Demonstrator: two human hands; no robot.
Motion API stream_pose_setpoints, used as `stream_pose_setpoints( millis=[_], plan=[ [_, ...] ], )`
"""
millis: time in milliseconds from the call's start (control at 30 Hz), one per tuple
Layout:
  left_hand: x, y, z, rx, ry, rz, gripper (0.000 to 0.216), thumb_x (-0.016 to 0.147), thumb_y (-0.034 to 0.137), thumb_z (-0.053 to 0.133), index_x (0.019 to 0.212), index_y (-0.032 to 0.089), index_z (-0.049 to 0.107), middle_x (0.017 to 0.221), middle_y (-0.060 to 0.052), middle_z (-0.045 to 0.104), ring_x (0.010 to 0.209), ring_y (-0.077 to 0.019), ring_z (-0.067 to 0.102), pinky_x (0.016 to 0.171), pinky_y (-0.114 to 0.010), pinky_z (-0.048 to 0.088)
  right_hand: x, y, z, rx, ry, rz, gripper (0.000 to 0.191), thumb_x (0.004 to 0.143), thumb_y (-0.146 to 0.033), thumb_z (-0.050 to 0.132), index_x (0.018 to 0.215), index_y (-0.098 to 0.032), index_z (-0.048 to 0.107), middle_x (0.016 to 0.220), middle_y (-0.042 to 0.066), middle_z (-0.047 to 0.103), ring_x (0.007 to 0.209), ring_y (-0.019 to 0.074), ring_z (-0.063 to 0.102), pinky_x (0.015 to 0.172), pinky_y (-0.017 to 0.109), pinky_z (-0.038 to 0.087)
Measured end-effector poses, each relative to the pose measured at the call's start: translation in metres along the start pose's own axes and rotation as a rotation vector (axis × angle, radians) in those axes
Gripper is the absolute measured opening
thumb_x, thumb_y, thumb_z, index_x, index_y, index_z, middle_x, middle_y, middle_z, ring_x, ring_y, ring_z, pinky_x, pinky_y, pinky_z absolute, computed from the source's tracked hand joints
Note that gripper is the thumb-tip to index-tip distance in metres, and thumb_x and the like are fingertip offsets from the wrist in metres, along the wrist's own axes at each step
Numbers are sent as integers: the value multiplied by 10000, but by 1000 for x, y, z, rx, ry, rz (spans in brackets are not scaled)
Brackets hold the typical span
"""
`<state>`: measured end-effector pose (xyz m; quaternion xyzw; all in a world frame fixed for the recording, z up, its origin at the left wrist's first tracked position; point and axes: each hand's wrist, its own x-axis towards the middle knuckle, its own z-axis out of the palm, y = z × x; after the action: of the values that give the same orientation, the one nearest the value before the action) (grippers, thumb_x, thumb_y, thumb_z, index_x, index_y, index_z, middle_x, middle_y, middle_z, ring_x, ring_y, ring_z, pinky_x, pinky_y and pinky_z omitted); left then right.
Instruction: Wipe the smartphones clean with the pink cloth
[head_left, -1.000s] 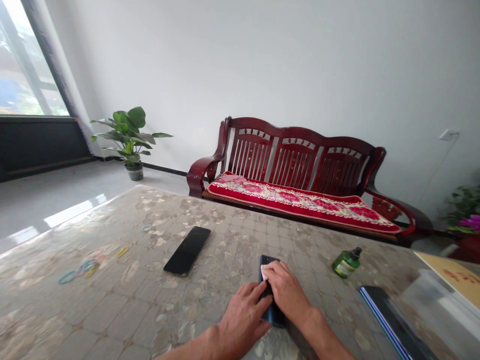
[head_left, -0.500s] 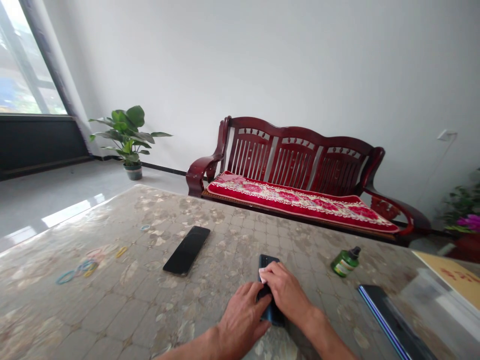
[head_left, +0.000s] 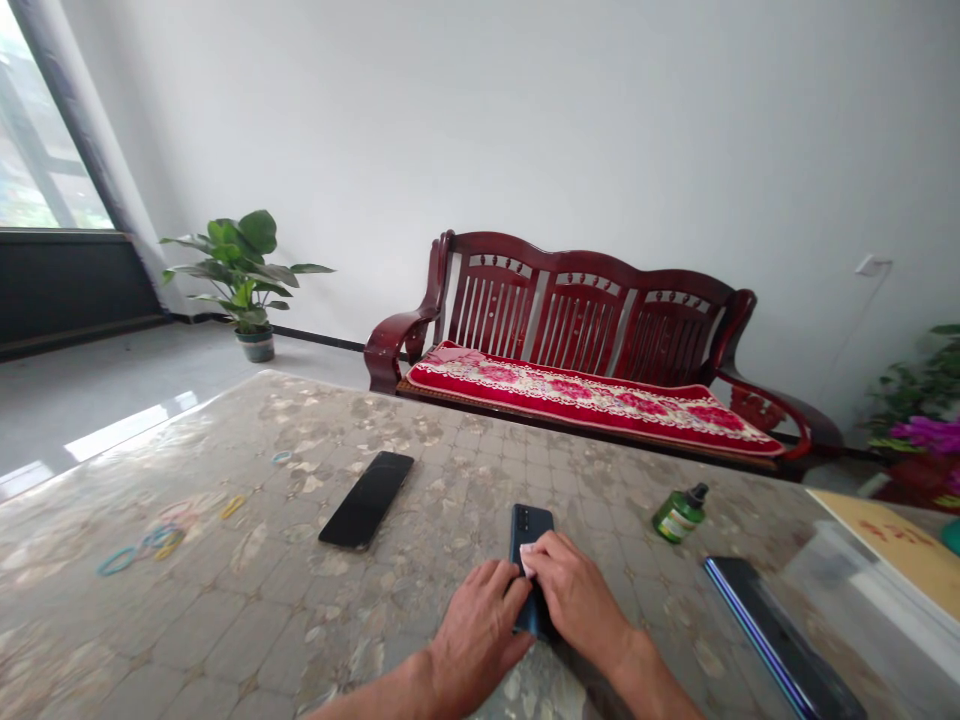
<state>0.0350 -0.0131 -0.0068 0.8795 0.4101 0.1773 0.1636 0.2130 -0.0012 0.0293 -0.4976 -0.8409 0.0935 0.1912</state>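
A dark blue phone (head_left: 535,521) lies on the table with its camera side up. My left hand (head_left: 480,625) holds it along the left edge, fingers over its side and thumb near the lower end. In my right hand (head_left: 574,595) a small white tissue (head_left: 528,560) is pinched and pressed on the phone's back. My right hand and forearm hide part of the phone's lower right side. To the left, a second phone (head_left: 367,500) rests with its black screen up, touched by neither hand.
A green bottle with a black top (head_left: 679,513) stands to the right. Near it lie another phone (head_left: 776,635), a clear plastic sheet (head_left: 847,590) and a yellow booklet (head_left: 892,540). Several coloured rubber bands (head_left: 161,538) are at the left. Beyond the table (head_left: 247,625) stands a wooden bench (head_left: 577,310).
My right hand has slid the tissue a little down the phone's back, uncovering more of the camera end. The whole view has shifted slightly, with things appearing further left.
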Motion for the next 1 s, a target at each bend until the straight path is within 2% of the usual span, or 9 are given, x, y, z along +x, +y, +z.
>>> stream_pose_setpoints(
  millis=[133,267,367,467,567,667,767,900,1000],
  plan=[
    [0,3,-5,6,-20,3,318,870,292,672,1157,239,544,1167,-29,581,1076,-241,512,980,-377,418,-17,2,4,37,58,-16,313,951,-84,389,958,-226,667,966,52,627,943,183,587,859,304,484],
    [0,5,-8,24,-29,2,243,867,293,676,1066,225,555,1125,-31,585,1051,-241,515,961,-373,425,5,17,9,-3,120,54,281,954,-95,418,970,-216,671,980,54,639,948,183,604,868,321,508],
    [0,4,-8,25,-26,-2,251,862,282,679,1070,224,551,1146,-36,585,1065,-245,514,970,-374,421,29,27,8,-18,140,109,185,973,-265,529,1113,-204,634,1129,64,629,968,183,619,850,362,538],
    [0,2,-5,27,-22,-2,259,864,275,676,1082,225,546,1179,-41,584,1085,-247,515,983,-374,414,36,31,5,-24,147,116,340,951,-392,586,1234,-206,571,1267,84,578,1041,209,609,879,421,535],
    [0,0,-3,37,-17,-9,251,868,276,667,1081,226,545,1185,-42,586,1085,-247,521,984,-379,411,20,27,6,-30,136,118,176,977,-279,529,1095,-212,640,1130,64,628,963,176,623,868,353,530],
    [0,0,-1,38,-10,-14,244,870,274,658,1083,229,549,1184,-40,588,1089,-247,521,991,-383,403,-7,17,7,-10,112,76,267,971,-127,422,920,-222,667,950,44,638,920,166,621,860,292,508],
    [0,0,0,34,-9,-14,247,874,266,647,1099,232,549,1187,-37,589,1093,-244,520,996,-380,398,-24,12,9,36,133,42,287,962,-114,409,905,-223,668,954,47,635,957,179,614,855,294,504],
    [0,1,-1,30,-12,-18,238,873,265,648,1089,231,551,1197,-41,590,1098,-246,520,1003,-385,394,-9,21,8,50,150,78,270,974,-149,426,935,-225,682,965,47,647,929,171,628,844,294,521],
    [1,1,-2,29,-14,-17,236,868,268,660,1077,227,557,1201,-46,595,1096,-247,525,1000,-383,400,16,31,6,19,184,137,188,979,-301,525,1100,-220,643,1141,61,629,969,180,626,856,353,538]
  ],
)
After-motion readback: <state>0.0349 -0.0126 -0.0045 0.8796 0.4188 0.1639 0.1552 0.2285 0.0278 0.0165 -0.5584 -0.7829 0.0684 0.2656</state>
